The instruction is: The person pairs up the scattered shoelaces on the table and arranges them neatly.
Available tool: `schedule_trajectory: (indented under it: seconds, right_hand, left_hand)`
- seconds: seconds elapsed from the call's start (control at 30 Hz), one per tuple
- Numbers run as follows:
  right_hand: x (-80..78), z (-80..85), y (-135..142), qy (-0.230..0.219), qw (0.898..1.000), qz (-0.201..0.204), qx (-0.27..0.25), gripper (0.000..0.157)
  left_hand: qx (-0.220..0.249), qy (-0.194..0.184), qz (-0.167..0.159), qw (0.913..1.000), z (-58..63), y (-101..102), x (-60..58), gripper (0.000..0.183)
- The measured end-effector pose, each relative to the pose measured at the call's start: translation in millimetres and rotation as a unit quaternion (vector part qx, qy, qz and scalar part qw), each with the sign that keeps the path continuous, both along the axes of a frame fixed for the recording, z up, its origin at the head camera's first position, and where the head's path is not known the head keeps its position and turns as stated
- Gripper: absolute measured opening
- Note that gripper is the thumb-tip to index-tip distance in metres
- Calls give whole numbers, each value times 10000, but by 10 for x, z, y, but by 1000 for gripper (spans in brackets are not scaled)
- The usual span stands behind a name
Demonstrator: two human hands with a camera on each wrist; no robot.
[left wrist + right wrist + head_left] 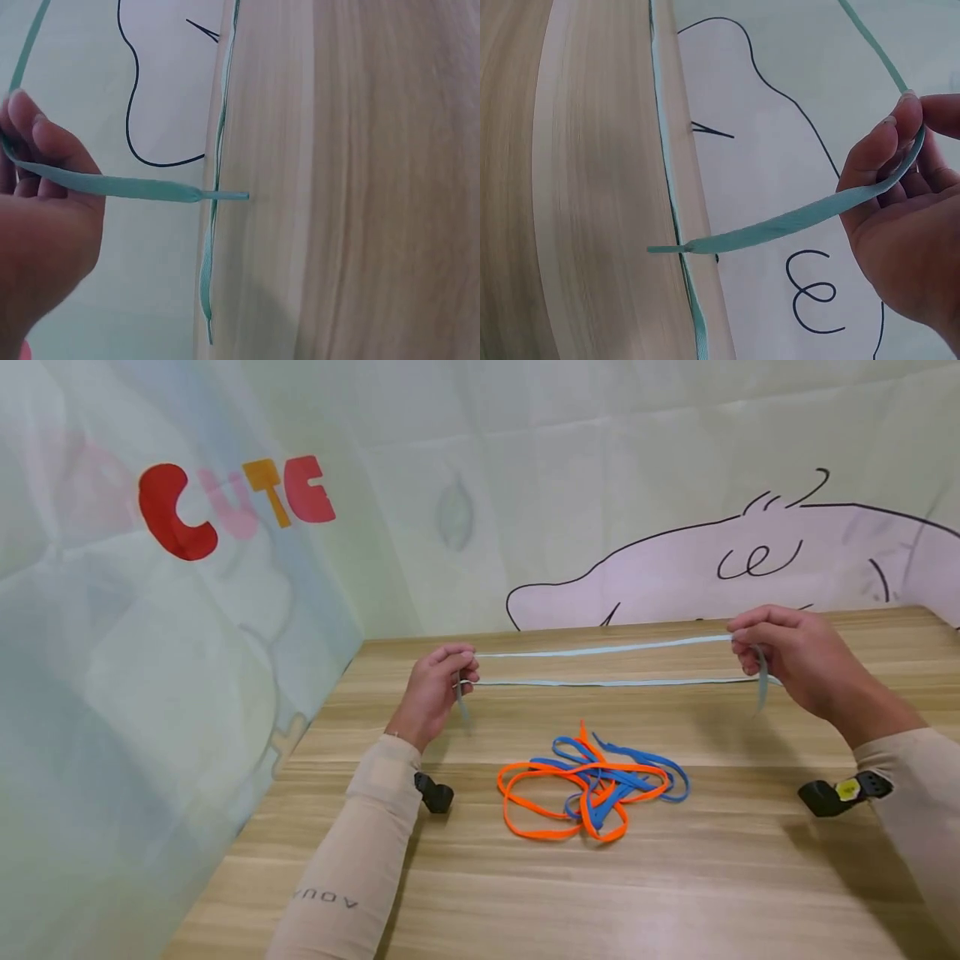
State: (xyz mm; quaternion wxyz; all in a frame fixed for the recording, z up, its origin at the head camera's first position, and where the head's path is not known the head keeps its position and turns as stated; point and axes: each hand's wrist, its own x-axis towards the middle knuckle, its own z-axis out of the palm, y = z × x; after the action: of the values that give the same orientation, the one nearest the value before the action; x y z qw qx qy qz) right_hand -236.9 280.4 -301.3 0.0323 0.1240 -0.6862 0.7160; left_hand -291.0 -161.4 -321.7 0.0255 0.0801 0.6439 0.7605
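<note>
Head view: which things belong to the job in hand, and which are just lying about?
In the job, it seems:
held lace, stretched between left hand and right hand
matching lace on the table, probably

Apparently just lying about:
orange lace
blue lace, heaped with it

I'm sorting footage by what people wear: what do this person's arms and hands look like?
The left hand and right hand wear no gloves. The left sleeve and right sleeve are beige and reach the wrists; the left carries dark lettering. Each wrist has a small black device, left and right, the right one with a yellow label.
</note>
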Motion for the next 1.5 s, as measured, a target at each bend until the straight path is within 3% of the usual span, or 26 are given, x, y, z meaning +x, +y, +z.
schedule_trajectory:
  seconds: [0.33, 0.7, 0.87, 1.1, 1.3, 1.5]
  right_hand:
    - [-20, -30, 118, -158, 9943, -440, 963, 17]
    - [-85, -60, 240, -335, 9809, -652, 1803, 18]
    - [-129, -78, 287, -426, 9736, -717, 2125, 16]
    - [-159, -125, 395, -375, 9574, -758, 2761, 31]
    - [-188, -161, 462, -296, 9513, -758, 2973, 30]
    - [-236, -197, 498, -248, 9428, -661, 3259, 33]
  left_hand:
    - [-1115, -177, 398, 9928, 39, -40, -60, 26]
    - [-2024, -273, 166, 9788, 45, -96, -68, 30]
    - [-2140, -290, 211, 9762, 35, -106, -83, 32]
    - [-2206, -213, 238, 9748, 44, -104, -91, 34]
    - [-2018, -173, 371, 9786, 23, -107, -93, 33]
    - [-2127, -233, 350, 9762, -14, -120, -115, 27]
